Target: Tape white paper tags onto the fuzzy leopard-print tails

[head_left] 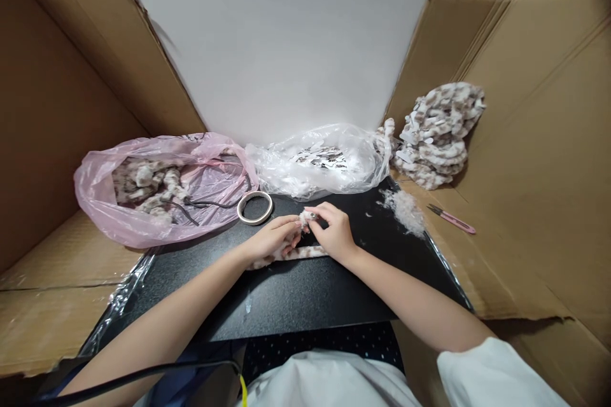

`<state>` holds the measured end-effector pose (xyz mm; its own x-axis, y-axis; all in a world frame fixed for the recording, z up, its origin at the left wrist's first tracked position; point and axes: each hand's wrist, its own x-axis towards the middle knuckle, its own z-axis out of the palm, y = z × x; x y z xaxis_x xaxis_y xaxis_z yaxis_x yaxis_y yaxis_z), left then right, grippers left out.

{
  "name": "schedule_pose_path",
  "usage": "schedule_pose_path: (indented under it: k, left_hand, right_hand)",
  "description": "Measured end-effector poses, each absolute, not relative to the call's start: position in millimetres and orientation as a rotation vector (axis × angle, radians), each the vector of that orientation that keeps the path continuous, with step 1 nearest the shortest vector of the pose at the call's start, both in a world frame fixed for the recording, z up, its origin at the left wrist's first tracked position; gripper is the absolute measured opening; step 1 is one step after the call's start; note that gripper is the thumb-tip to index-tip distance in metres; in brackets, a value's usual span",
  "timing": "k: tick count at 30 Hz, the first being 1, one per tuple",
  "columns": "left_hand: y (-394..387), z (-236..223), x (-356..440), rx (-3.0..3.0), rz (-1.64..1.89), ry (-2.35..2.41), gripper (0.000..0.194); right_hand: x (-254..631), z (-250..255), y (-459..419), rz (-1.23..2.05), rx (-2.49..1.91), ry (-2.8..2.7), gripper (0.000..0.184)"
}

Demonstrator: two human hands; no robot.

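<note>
Plush strip (308,253) showed white with brown patches. Surface (286,302) was black, finely speckled. One bag (98,181) was pink, snips' handle (458,222) likewise; loose fluff (405,211) was white, cardboard (539,159) brown, sleeve (487,372) white.

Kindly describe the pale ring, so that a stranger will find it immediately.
Start with the black table and find the pink bag at its far left. The pale ring lies by the bag's right end, just beyond the left hand. Unlike the crumpled bag and the fluffy strip, it is a neat, hollow circle.
</note>
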<state>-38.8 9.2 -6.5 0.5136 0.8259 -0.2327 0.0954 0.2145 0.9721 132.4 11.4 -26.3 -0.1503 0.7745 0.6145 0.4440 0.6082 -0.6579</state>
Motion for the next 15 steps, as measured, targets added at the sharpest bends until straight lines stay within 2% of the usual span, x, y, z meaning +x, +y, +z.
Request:
schedule_pose_path:
  k: [3, 6, 8, 12, 15]
  left_hand:
    - [9, -9, -37, 1.225, 0.665, 0.919, 0.042]
    - [10, -13, -37, 1.175, 0.684, 0.903, 0.047]
    - [12, -14, -39, 1.183, 0.664, 0.882, 0.046]
    - [15, -15, -44, 1.191, 0.622, 0.813, 0.036]
    - [16, -16, -45, 1.188, 0.611, 0.777, 0.033]
  right_hand:
    - [128, -27, 4, 0.173, -1.024, -2.039, 0.037]
    - [125, -26, 1, 0.103, -1.086, -2.201, 0.04]
    - [126, -26, 1, 0.184, -1.066, -2.218, 0.04]
    - [136, -24, 12, 0.562, -0.893, -2.017, 0.041]
    - [145, -20, 19, 0.647, -0.828, -1.884, 0.04]
